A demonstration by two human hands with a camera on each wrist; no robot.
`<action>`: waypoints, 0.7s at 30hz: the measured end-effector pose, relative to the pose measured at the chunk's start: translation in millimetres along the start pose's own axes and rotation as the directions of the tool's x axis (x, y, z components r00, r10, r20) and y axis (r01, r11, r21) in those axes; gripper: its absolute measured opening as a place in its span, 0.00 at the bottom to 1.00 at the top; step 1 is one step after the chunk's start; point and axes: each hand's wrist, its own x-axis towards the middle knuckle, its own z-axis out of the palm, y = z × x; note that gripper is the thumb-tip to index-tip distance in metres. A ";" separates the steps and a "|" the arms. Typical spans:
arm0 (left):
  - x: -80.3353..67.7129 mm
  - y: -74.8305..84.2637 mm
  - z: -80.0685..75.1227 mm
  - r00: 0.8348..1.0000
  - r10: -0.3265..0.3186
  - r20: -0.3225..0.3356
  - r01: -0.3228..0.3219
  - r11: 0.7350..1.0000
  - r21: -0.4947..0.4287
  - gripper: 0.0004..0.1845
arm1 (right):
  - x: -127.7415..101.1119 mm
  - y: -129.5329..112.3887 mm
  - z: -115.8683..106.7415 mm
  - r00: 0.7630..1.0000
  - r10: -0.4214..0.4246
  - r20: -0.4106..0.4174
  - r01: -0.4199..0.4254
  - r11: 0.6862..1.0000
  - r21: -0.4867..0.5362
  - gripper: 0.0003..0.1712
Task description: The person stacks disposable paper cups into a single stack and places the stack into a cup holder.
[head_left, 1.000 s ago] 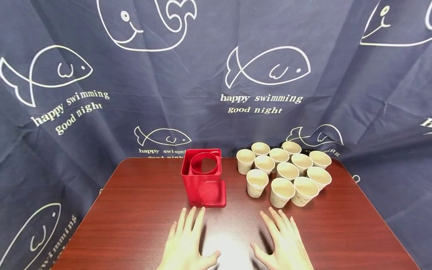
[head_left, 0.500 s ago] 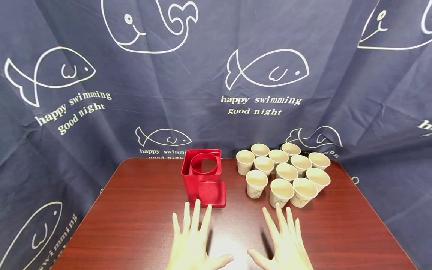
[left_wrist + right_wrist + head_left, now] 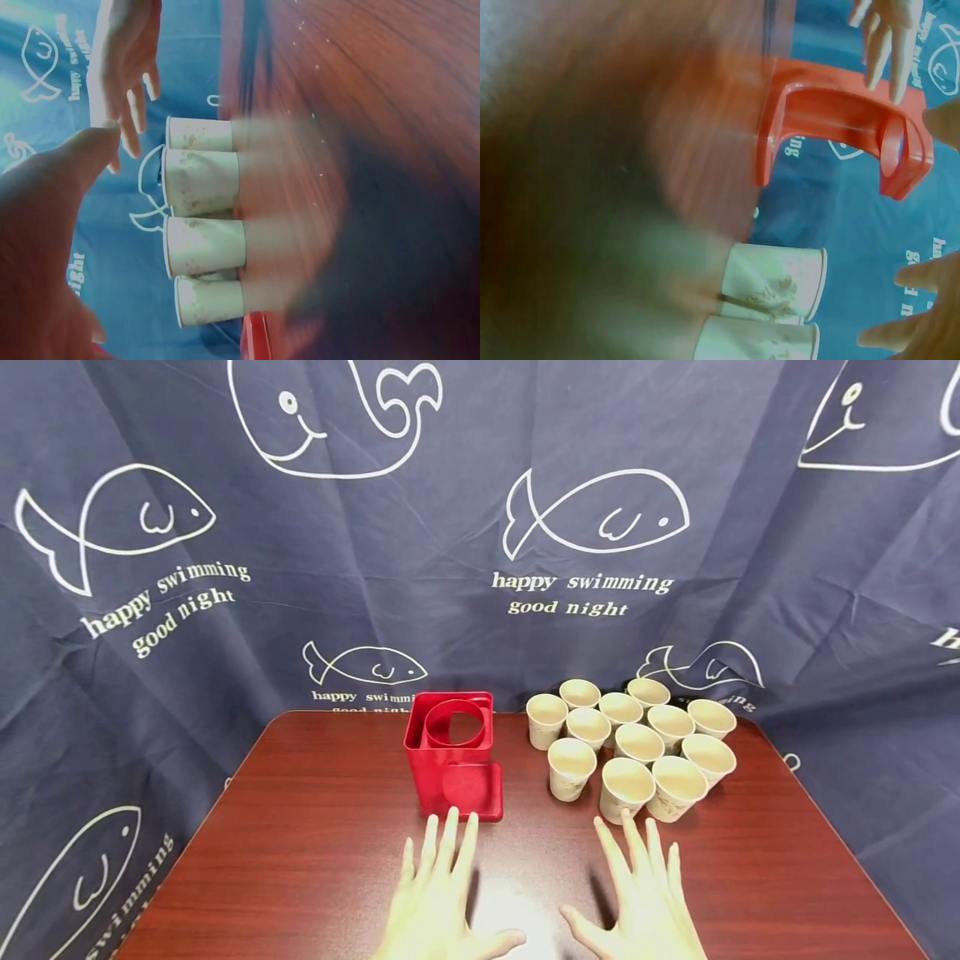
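Neither grip holds anything: in the head view the left hand (image 3: 438,902) and the right hand (image 3: 641,902) have straight, spread fingers over the dark red tabletop (image 3: 300,843), palms down. I cannot tell if the palms touch the wood. The red cup holder (image 3: 452,756) stands just beyond the left hand's fingertips, upright, with a round opening on top and an open front. To the right of the red cup holder stands a group of paper cups (image 3: 633,743), all upright and close together, some touching. The nearest paper cup (image 3: 625,787) is just beyond the right hand's fingertips. Behind the red cup holder hangs a dark blue curtain (image 3: 480,527) with white fish drawings and words.

From the left wrist view, the picture is turned sideways and partly blurred. The left hand (image 3: 45,247) fills the lower left corner, with the thumb stretched out. Four paper cups (image 3: 202,225) show in a row on the tabletop (image 3: 360,90), and the right hand (image 3: 124,67) is beyond them, fingers straight.

From the right wrist view, also sideways and blurred, the red cup holder (image 3: 840,124) is seen from its open side. The left hand's fingers (image 3: 889,41) are just beside it. Two paper cups (image 3: 772,281) lie nearer to the camera than the red cup holder, and the right hand's fingers (image 3: 915,315) show at the lower right edge.
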 end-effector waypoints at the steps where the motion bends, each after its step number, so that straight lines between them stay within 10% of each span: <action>1: 0.7 0.3 -0.1 1.000 0.000 0.015 0.001 1.000 -0.023 0.71 | 1.4 0.7 -0.8 1.000 0.002 -0.001 -0.002 1.000 0.006 0.67; 8: 10.7 10.2 0.5 0.996 0.014 0.084 -0.004 0.994 -0.113 0.70 | 13.6 7.4 -8.5 1.000 0.019 -0.021 -0.018 0.999 0.033 0.62; 21: 46.6 30.7 5.6 0.997 0.075 -0.032 -0.079 0.981 -0.177 0.62 | 33.5 24.9 -22.7 0.996 0.080 -0.042 -0.078 0.996 0.045 0.60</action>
